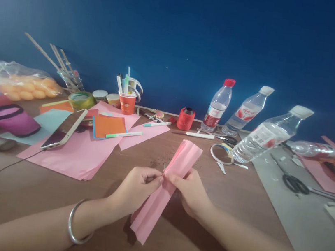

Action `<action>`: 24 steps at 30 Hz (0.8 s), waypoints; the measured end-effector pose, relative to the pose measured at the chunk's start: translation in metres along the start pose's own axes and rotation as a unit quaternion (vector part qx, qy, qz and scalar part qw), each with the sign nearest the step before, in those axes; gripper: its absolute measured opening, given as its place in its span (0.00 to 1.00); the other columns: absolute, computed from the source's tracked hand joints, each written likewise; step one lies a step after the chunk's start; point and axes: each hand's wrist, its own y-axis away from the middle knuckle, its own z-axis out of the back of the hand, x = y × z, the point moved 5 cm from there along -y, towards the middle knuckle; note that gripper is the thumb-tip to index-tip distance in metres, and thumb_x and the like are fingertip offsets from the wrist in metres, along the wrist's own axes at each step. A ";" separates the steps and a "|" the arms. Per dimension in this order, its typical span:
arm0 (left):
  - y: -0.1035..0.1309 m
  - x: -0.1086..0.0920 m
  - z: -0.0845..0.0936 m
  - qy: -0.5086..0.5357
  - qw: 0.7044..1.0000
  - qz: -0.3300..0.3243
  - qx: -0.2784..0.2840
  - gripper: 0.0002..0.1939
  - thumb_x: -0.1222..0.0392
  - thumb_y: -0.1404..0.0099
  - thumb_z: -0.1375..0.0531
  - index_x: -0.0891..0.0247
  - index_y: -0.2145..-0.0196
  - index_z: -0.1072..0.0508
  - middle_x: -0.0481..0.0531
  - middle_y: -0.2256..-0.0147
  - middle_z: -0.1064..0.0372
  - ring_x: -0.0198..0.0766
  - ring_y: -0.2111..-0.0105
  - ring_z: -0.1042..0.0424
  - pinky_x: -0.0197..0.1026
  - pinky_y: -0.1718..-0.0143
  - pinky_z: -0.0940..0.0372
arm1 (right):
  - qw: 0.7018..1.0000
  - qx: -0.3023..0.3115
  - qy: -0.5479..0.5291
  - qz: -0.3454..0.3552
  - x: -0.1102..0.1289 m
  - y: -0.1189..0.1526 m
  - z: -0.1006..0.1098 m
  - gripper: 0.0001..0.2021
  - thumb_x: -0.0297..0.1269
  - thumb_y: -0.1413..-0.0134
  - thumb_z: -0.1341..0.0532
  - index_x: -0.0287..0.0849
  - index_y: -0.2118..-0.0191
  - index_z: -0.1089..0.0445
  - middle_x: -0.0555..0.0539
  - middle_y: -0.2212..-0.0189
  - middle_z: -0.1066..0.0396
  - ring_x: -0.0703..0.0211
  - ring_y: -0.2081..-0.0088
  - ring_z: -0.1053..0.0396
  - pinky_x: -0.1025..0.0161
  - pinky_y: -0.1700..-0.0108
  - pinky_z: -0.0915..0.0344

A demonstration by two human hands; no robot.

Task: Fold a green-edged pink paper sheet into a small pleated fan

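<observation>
A pleated strip of pink paper point(155, 211) stands tilted above the table, its upper end leaning right. My right hand point(194, 191) is closed around its middle, the thumb lying across the front. At the paper's left edge, my left hand point(143, 184) is pinched shut, with thumb and forefinger meeting against the fold. A thin greyish piece point(164, 166) sticks up beside those fingertips; whether the pinch is on it or on the paper's edge is too small to tell. A silver bangle point(74, 220) circles the left wrist.
Pink sheets point(86, 168), a phone point(64, 129) with a cable and orange paper point(109, 127) lie left. Behind stand a paper cup of pens point(127, 104) and a red thread spool point(186, 119). Right are water bottles point(267, 139), a tape ring point(222, 154) and scissors point(296, 184).
</observation>
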 end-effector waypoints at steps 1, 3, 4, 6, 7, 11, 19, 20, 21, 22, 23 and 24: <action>0.000 0.000 0.000 0.000 1.000 -0.003 0.000 0.13 0.57 0.40 0.47 0.65 0.74 0.26 0.46 0.77 0.33 0.34 0.74 0.38 0.34 0.74 0.45 | 1.000 0.004 -0.011 -0.007 0.000 0.001 -0.001 0.09 0.35 0.62 0.32 0.37 0.72 0.28 0.49 0.75 0.28 0.60 0.72 0.32 0.63 0.67 0.35; 0.001 0.000 -0.001 -0.004 1.000 -0.008 0.002 0.12 0.58 0.40 0.47 0.65 0.75 0.27 0.45 0.78 0.35 0.33 0.76 0.40 0.34 0.75 0.46 | 1.000 0.004 -0.017 -0.003 0.003 0.003 -0.002 0.08 0.33 0.65 0.31 0.38 0.73 0.28 0.50 0.76 0.28 0.60 0.72 0.32 0.63 0.67 0.34; 0.002 0.000 -0.001 -0.006 1.000 -0.010 0.004 0.12 0.59 0.40 0.47 0.65 0.76 0.28 0.44 0.79 0.37 0.33 0.76 0.41 0.34 0.76 0.47 | 1.000 0.003 -0.015 0.005 0.004 0.004 -0.002 0.08 0.32 0.65 0.31 0.38 0.74 0.28 0.51 0.76 0.28 0.60 0.72 0.31 0.63 0.66 0.34; 0.003 0.000 -0.002 -0.008 1.000 -0.012 0.011 0.13 0.59 0.40 0.47 0.64 0.79 0.30 0.43 0.81 0.41 0.31 0.78 0.44 0.34 0.76 0.49 | 1.000 0.002 -0.013 0.016 0.006 0.005 -0.002 0.07 0.31 0.65 0.31 0.39 0.74 0.27 0.51 0.76 0.28 0.60 0.72 0.31 0.63 0.66 0.34; 0.003 0.000 -0.002 -0.010 1.000 -0.011 0.014 0.13 0.59 0.40 0.47 0.64 0.80 0.32 0.43 0.81 0.44 0.31 0.78 0.46 0.34 0.77 0.51 | 1.000 0.001 -0.015 0.017 0.006 0.005 -0.001 0.07 0.31 0.64 0.31 0.39 0.74 0.27 0.50 0.76 0.28 0.60 0.71 0.31 0.63 0.66 0.34; 0.005 -0.003 -0.002 -0.023 0.999 0.003 0.026 0.13 0.58 0.40 0.47 0.64 0.80 0.33 0.43 0.81 0.45 0.30 0.77 0.47 0.34 0.76 0.52 | 0.998 -0.041 -0.048 0.002 0.005 0.002 0.006 0.09 0.34 0.67 0.29 0.38 0.76 0.28 0.50 0.78 0.28 0.60 0.74 0.32 0.63 0.70 0.35; 0.004 -0.002 -0.003 -0.022 0.999 0.014 0.021 0.11 0.59 0.42 0.46 0.64 0.79 0.30 0.44 0.81 0.39 0.31 0.78 0.43 0.34 0.76 0.50 | 0.995 -0.065 -0.077 0.005 0.010 -0.007 0.018 0.10 0.39 0.68 0.29 0.39 0.76 0.24 0.49 0.78 0.28 0.62 0.75 0.33 0.64 0.70 0.37; 0.003 -0.001 -0.002 -0.023 0.999 0.015 0.017 0.11 0.59 0.42 0.46 0.64 0.78 0.30 0.44 0.80 0.38 0.31 0.78 0.42 0.34 0.76 0.49 | 0.995 -0.065 -0.073 0.010 0.011 -0.008 0.019 0.11 0.39 0.67 0.29 0.39 0.75 0.24 0.49 0.78 0.27 0.61 0.74 0.33 0.64 0.70 0.37; 0.003 -0.001 -0.002 -0.019 1.000 0.015 0.016 0.11 0.60 0.42 0.46 0.65 0.78 0.29 0.44 0.80 0.36 0.32 0.77 0.40 0.34 0.76 0.48 | 0.996 -0.066 -0.065 0.015 0.012 -0.009 0.020 0.11 0.40 0.66 0.29 0.39 0.75 0.24 0.49 0.77 0.27 0.61 0.74 0.33 0.64 0.70 0.37; 0.002 0.000 -0.001 -0.011 1.000 0.015 0.019 0.10 0.60 0.43 0.45 0.65 0.77 0.28 0.45 0.78 0.33 0.33 0.76 0.38 0.34 0.75 0.46 | 0.996 -0.065 -0.051 0.018 0.012 -0.009 0.020 0.11 0.41 0.66 0.30 0.39 0.74 0.24 0.49 0.77 0.27 0.61 0.74 0.33 0.64 0.69 0.37; 0.001 0.000 -0.001 0.002 1.000 0.016 0.026 0.09 0.60 0.43 0.45 0.65 0.75 0.27 0.46 0.76 0.31 0.34 0.75 0.36 0.34 0.73 0.44 | 0.997 -0.061 -0.034 0.020 0.013 -0.009 0.020 0.12 0.41 0.65 0.30 0.39 0.73 0.24 0.48 0.77 0.27 0.60 0.73 0.33 0.63 0.69 0.36; 0.000 -0.001 -0.001 0.019 0.999 0.017 0.035 0.09 0.60 0.42 0.44 0.65 0.74 0.25 0.47 0.74 0.28 0.35 0.73 0.34 0.34 0.71 0.42 | 0.998 -0.056 -0.016 0.020 0.012 -0.009 0.019 0.12 0.42 0.65 0.30 0.39 0.73 0.24 0.48 0.77 0.27 0.60 0.73 0.32 0.63 0.69 0.36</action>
